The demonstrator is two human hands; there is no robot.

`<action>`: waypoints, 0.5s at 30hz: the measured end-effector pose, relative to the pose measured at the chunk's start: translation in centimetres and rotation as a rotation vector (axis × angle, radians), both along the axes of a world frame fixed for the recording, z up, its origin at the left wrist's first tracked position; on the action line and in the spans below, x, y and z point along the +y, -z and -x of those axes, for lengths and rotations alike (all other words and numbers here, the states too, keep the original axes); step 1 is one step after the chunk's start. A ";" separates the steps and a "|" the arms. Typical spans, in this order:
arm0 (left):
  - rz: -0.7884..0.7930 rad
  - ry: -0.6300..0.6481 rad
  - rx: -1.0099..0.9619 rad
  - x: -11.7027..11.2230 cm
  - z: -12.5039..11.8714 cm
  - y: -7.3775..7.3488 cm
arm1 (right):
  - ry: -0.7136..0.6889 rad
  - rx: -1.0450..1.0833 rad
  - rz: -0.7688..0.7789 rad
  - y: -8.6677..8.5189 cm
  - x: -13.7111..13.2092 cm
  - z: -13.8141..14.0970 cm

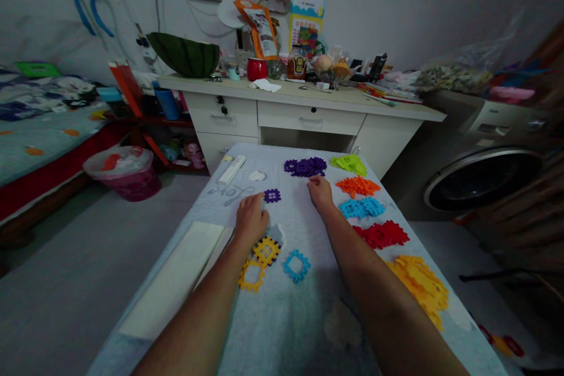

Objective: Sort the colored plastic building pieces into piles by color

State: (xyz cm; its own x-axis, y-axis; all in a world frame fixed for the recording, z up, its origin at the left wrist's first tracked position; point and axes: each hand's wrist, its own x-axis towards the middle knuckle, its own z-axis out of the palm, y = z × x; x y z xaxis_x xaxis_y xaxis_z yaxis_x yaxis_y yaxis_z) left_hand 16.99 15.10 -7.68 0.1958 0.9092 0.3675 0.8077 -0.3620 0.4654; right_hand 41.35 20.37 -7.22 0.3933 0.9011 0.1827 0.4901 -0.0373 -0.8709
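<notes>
My left hand (252, 218) is over the middle of the cloth-covered table, fingers curled at the left edge of a purple square interlocking piece (272, 195). Its thumb sticks out below. My right hand (320, 191) is closed in a pinch just in front of the purple pile (308, 167); what its fingertips hold, if anything, is too small to make out. Near my left wrist lie a yellow piece with a windowed centre (267, 249) and a yellow square frame (242, 277), touching each other. A blue square frame (288, 270) lies apart to their right.
Along the table's right side are lime (349, 164), orange (358, 185), blue (362, 207), red (385, 235) and yellow (420, 285) piles. A long white box (176, 276) lies left. Behind stands a cluttered desk (282, 91), with a washing machine (467, 153) at right.
</notes>
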 end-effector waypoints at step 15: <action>0.117 0.035 0.023 -0.8 -0.2 -0.6 | -0.582 -0.591 0.092 -1.5 -3.6 6.1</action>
